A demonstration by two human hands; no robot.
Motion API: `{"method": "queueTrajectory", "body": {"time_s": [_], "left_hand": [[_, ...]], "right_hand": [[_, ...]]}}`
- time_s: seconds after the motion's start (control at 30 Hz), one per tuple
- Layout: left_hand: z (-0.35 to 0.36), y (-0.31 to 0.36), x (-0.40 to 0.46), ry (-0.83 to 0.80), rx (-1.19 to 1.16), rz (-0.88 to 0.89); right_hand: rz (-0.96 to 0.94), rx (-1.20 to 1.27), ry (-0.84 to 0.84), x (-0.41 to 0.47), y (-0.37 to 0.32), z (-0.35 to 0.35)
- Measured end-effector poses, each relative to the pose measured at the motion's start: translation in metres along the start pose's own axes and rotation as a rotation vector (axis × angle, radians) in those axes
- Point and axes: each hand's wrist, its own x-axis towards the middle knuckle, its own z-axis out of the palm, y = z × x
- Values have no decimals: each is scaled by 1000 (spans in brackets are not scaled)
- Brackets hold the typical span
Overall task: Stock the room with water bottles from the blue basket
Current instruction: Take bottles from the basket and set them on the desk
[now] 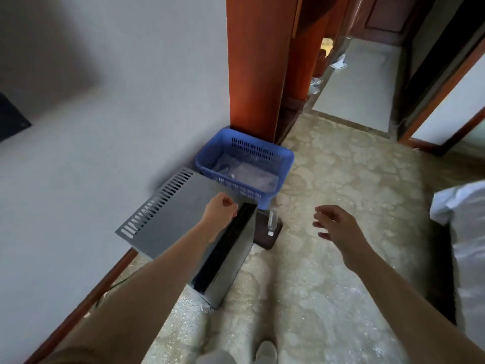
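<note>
Stocking looks barely begun: the bottles are still down in the basket.

The blue basket [244, 164] sits on the floor by the wooden post, clear water bottles [246, 174] lying inside; one bottle [271, 223] rests on a dark tray [267, 232] beside it. Left hand [221, 210] is clenched at the mini fridge [183, 219] door edge; right hand [334, 225] hangs open, holding nothing.

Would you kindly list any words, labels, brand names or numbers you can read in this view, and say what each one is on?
No text can be read anywhere in this view.
Blue basket: no label shows; its contents are blurred.
Grey metal cabinet: plain top with vent slots, no markings.
Clear bottle on the floor: any label is too small and blurred to read.
Dark panel on the wall: no lettering shows.
</note>
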Motion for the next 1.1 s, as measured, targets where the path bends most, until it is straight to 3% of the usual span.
{"method": "queueTrajectory", "body": {"time_s": [0.3,0.57,0.77,1.1], "left_hand": [[24,25,118,84,74,-63],[27,-1,235,218,52,-355],[22,25,299,264,10,-436],[52,57,395,491,-153,-573]], "right_hand": [[-9,-55,-85,148,-30,-23],[-58,-203,-178,322,-87,-7],[-59,-256,-252,430,-140,5],[-128,-397,-510,630,-175,36]]}}
